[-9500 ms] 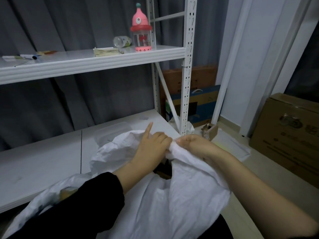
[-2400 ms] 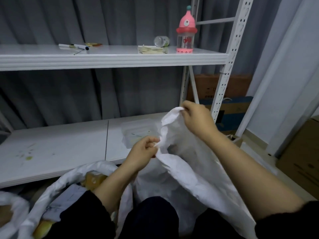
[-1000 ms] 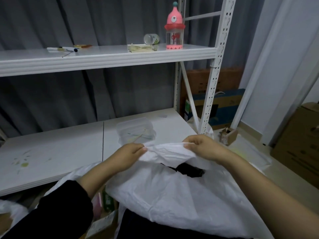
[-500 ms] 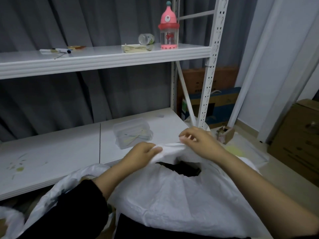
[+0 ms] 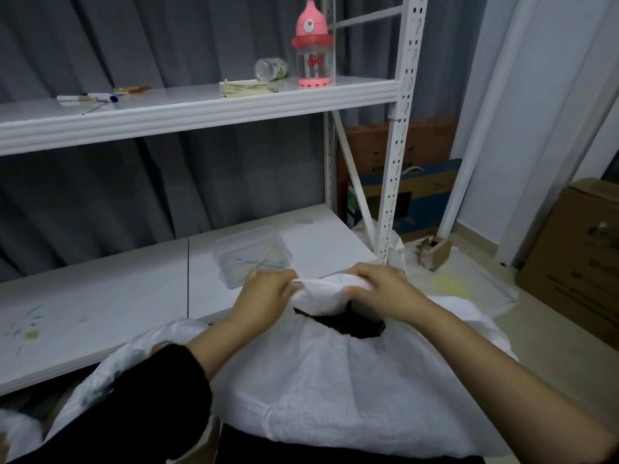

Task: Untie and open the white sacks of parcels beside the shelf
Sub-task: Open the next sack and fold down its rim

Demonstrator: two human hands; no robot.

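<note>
Two hands, left hand (image 5: 264,296) and right hand (image 5: 382,293), are clamped on the bunched rim of the white sack (image 5: 335,380) at lower centre, brought closer together than a second ago, with a dark gap (image 5: 341,321) shown beneath, so untying is judged done.

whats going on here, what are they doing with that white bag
A person beside a white shelf is working on a white sack. The left hand and right hand both grip the bunched rim of its mouth. A dark gap shows just below the rim, so the sack is partly open. A second white sack lies at the lower left, and a clear plastic box sits on the lower board behind the hands.
</note>
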